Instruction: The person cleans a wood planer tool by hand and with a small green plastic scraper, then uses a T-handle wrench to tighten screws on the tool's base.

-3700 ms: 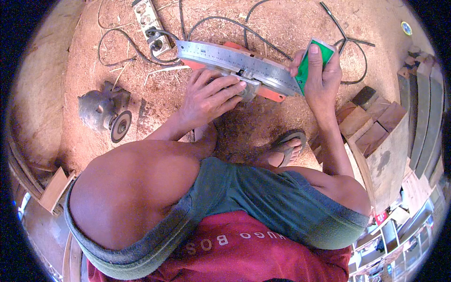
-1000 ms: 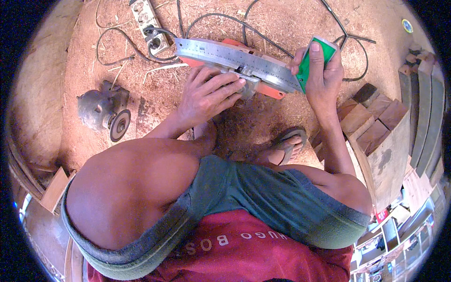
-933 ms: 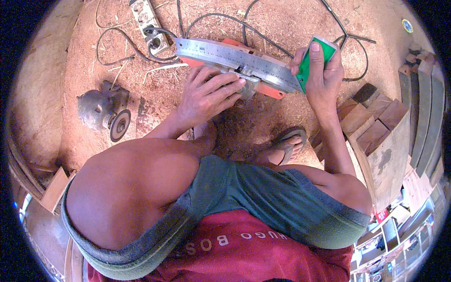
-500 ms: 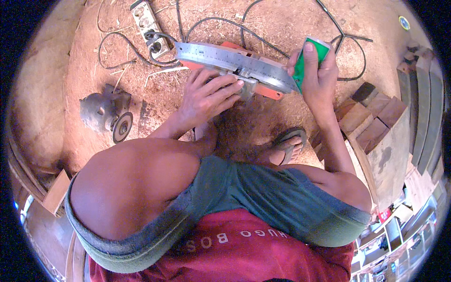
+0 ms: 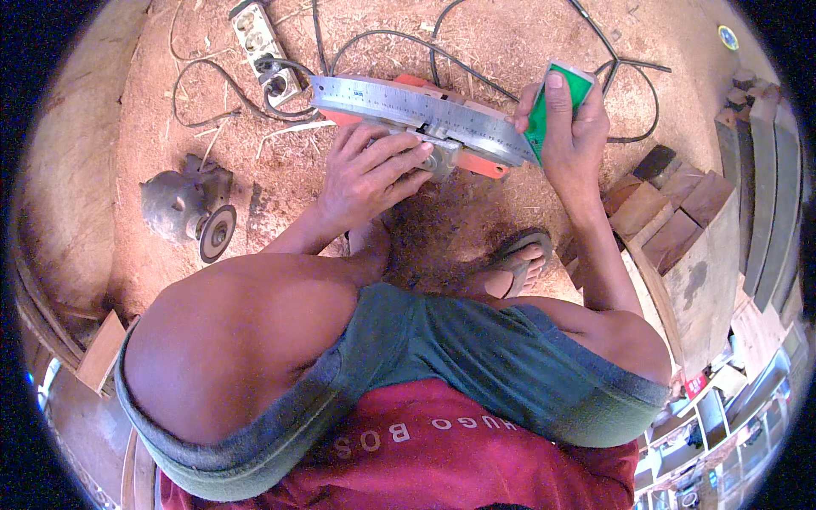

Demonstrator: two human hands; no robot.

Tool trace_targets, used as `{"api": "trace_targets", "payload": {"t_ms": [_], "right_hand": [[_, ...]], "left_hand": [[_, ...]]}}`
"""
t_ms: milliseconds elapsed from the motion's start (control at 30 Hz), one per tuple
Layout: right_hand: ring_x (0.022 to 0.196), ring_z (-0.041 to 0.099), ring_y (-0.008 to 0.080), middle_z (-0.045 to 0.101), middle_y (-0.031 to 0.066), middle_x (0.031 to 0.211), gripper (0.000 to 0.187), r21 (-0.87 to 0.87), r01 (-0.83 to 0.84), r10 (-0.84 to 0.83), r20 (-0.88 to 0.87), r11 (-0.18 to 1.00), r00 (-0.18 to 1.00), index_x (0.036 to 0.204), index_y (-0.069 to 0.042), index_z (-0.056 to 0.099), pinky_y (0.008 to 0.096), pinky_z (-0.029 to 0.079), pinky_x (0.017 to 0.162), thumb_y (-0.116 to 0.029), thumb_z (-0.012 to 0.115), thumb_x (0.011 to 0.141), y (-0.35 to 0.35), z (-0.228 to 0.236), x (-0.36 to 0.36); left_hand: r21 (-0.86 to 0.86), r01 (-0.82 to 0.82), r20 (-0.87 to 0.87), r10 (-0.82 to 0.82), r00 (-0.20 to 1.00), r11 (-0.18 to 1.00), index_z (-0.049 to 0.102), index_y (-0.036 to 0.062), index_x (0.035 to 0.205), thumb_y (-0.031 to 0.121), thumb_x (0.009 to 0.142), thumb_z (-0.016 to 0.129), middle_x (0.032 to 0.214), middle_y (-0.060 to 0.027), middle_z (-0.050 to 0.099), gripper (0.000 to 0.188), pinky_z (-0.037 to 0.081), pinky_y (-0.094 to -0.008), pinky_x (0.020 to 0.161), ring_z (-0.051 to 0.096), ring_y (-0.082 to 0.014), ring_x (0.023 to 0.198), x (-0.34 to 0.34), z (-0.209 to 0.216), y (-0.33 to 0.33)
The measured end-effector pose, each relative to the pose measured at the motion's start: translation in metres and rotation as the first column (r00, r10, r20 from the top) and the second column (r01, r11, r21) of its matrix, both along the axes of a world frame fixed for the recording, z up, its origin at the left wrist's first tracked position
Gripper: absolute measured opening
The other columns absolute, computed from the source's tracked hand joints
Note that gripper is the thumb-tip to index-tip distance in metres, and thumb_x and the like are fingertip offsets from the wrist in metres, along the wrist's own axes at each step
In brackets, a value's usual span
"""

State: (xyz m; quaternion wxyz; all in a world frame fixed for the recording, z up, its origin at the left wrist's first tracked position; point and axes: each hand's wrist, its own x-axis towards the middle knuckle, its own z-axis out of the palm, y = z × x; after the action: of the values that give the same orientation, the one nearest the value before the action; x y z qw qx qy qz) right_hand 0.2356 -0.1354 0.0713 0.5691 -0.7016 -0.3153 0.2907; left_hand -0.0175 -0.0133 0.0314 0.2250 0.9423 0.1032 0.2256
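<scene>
My right hand (image 5: 565, 149) grips the green handle (image 5: 578, 89) of a try square, thumb laid along its face. The square's silver, ruled blade (image 5: 399, 100) stretches leftward across an orange-and-grey tool (image 5: 483, 165). My left hand (image 5: 370, 170) is closed around the tool's near side, just below the blade. Much of the tool is hidden by the blade and my fingers, so its exact kind does not show. The blade appears to lie against the tool's upper side.
A white power strip (image 5: 265, 51) with plugs lies at the far left, with black cables (image 5: 408, 36) beyond the tool. A bench grinder (image 5: 189, 204) sits at left on the ground. Wooden blocks (image 5: 671, 200) are stacked at right, near my sandalled foot (image 5: 525, 259).
</scene>
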Motion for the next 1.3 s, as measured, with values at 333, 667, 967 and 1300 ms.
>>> {"api": "trace_targets", "payload": {"t_ms": [333, 667, 967, 1300], "right_hand": [[0.064, 0.063, 0.012, 0.065, 0.0071, 0.078, 0.019, -0.026, -0.015, 0.016, 0.056, 1.0, 0.998, 0.108, -0.005, 0.049, 0.0277, 0.051, 0.059, -0.023, 0.049, 0.115, 0.002, -0.005, 0.001], [0.064, 0.063, 0.0128, 0.066, 0.0079, 0.079, 0.017, 0.027, -0.023, 0.023, 0.011, 0.999, 1.0, 0.11, -0.004, 0.05, 0.0273, 0.051, 0.058, -0.021, 0.049, 0.115, 0.003, -0.007, 0.0], [0.065, 0.064, 0.0128, 0.066, 0.0082, 0.08, 0.02, 0.016, -0.02, 0.02, -0.002, 1.0, 1.0, 0.11, -0.004, 0.049, 0.0281, 0.052, 0.059, -0.024, 0.048, 0.115, 0.002, -0.004, -0.001], [0.065, 0.063, 0.0132, 0.065, 0.0086, 0.081, 0.021, 0.037, -0.038, 0.039, -0.03, 0.999, 0.999, 0.111, -0.005, 0.048, 0.029, 0.053, 0.06, -0.026, 0.048, 0.115, 0.001, -0.005, 0.0]], "left_hand": [[-0.018, -0.004, 0.015, 0.004, 1.0, 1.0, 0.079, 0.0153, 0.116, 0.024, 0.074, 0.091, 0.116, 0.0033, 0.072, 0.044, 0.05, -0.0413, 0.089, 0.064, -0.0226, 0.097, 0.001, 0.002, 0.001], [-0.004, 0.011, 0.007, -0.011, 1.0, 1.0, 0.079, 0.016, 0.117, 0.023, 0.076, 0.088, 0.12, 0.0039, 0.072, 0.043, 0.049, -0.0399, 0.087, 0.063, -0.0215, 0.097, 0.0, 0.003, 0.001], [-0.002, 0.013, 0.007, -0.013, 1.0, 1.0, 0.079, 0.0162, 0.116, 0.021, 0.075, 0.089, 0.12, 0.0041, 0.072, 0.042, 0.05, -0.0396, 0.087, 0.063, -0.0216, 0.098, 0.0, 0.003, 0.001], [0.004, 0.005, 0.013, -0.005, 1.0, 1.0, 0.079, 0.0153, 0.116, 0.023, 0.073, 0.091, 0.118, 0.0033, 0.072, 0.045, 0.05, -0.0394, 0.087, 0.064, -0.022, 0.098, 0.001, 0.001, 0.001]]}}
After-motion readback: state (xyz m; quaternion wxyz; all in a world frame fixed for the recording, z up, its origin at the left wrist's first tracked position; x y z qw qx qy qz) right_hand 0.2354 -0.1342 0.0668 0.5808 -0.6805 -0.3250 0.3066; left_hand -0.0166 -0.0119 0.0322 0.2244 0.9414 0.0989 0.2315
